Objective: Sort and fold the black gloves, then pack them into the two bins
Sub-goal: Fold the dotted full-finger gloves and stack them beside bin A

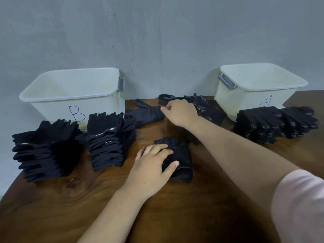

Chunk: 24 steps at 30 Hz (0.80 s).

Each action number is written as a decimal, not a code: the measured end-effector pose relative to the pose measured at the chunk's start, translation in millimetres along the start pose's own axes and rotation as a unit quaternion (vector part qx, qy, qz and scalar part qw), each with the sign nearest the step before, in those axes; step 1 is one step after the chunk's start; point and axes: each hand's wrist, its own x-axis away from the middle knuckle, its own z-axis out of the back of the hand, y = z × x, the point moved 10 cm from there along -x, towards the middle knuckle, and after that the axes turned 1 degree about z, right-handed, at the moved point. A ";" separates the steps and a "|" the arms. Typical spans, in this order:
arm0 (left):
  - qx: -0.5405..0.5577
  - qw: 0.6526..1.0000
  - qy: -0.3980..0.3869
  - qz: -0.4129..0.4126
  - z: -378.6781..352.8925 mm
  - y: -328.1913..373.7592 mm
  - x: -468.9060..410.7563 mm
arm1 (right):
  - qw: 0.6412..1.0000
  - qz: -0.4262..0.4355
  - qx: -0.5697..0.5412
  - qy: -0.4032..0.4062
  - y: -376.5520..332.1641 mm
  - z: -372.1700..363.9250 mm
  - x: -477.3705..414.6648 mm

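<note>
My left hand [154,162] lies flat on a folded black glove [180,160] in the middle of the table, thumb out to the right. My right hand [180,111] reaches to the back, its fingertips pinching the cuff of a smooth black glove [145,111] that lies flat. A loose heap of dotted black gloves [208,107] sits just behind and right of that hand. Bin B [70,95] stands at the back left and bin A [259,85] at the back right; both look empty.
Two stacks of folded fingerless gloves [47,151] [110,139] stand in front of bin B. A stack of dotted gloves [275,123] lies in front of bin A. The wooden table [201,207] runs to a grey wall behind.
</note>
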 end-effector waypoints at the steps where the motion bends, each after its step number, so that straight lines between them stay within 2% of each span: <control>1: -0.001 1.000 0.000 -0.002 1.5 0.5 0.4 | 0.999 -0.017 0.027 -0.016 -0.7 -4.6 -9.7; 4: -0.005 1.000 -0.002 -0.007 4.7 0.1 1.2 | 0.995 -0.048 0.050 -0.072 -5.8 -18.6 -27.9; 8: -0.013 1.000 -0.015 -0.023 4.4 2.5 2.2 | 0.986 -0.060 -0.104 -0.118 -8.9 -35.7 -39.7; 12: -0.018 0.997 -0.037 -0.058 2.0 11.9 4.4 | 0.967 -0.043 -0.238 -0.075 -14.3 -13.4 -31.1; 16: -0.012 0.995 -0.054 -0.083 -1.5 18.2 6.9 | 0.895 -0.069 -0.437 -0.048 -2.8 19.2 -11.7; 20: -0.014 0.993 -0.068 -0.097 -1.6 20.4 9.6 | 0.886 0.000 -0.463 -0.016 7.6 61.4 6.5; 24: -0.054 0.992 -0.047 -0.103 -2.7 25.5 15.0 | 0.865 0.057 -0.497 -0.029 11.2 87.6 38.5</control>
